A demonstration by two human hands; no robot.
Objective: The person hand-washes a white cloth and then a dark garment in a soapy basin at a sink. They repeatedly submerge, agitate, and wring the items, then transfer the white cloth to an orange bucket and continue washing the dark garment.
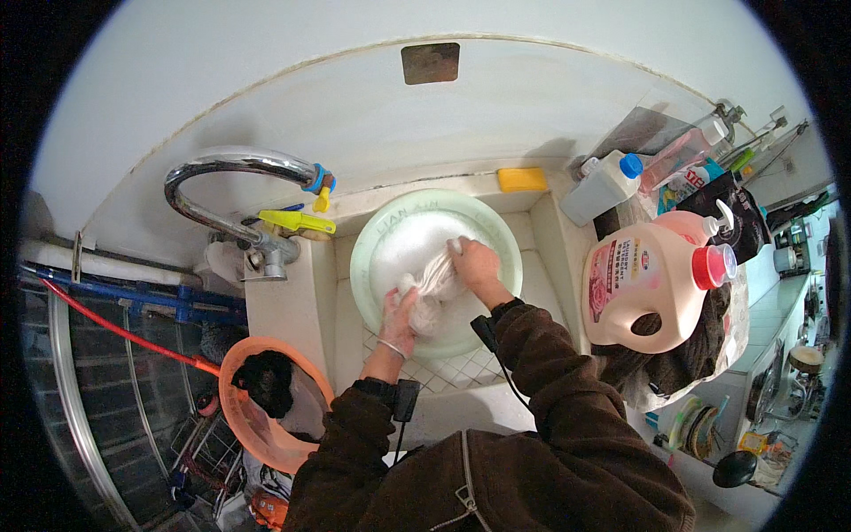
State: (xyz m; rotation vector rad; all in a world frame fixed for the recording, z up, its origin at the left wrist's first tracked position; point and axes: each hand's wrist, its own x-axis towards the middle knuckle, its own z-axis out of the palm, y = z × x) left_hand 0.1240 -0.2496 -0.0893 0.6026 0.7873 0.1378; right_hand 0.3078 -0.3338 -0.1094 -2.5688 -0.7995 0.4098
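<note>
Both my hands grip a wet white cloth over a pale green plastic basin that stands in a tiled sink. My left hand holds the lower left part, where the cloth bunches into a soft lump. At the upper right, my right hand pinches the other end, and folds run stretched between the two. White suds cover much of the water around the cloth. How far the cloth dips under the water is hidden by foam.
A chrome faucet arches at the left, beside a yellow-green brush. Right of the sink stand a large laundry detergent jug and a blue-capped bottle. A yellow sponge lies on the back ledge. An orange bucket holds dark clothes.
</note>
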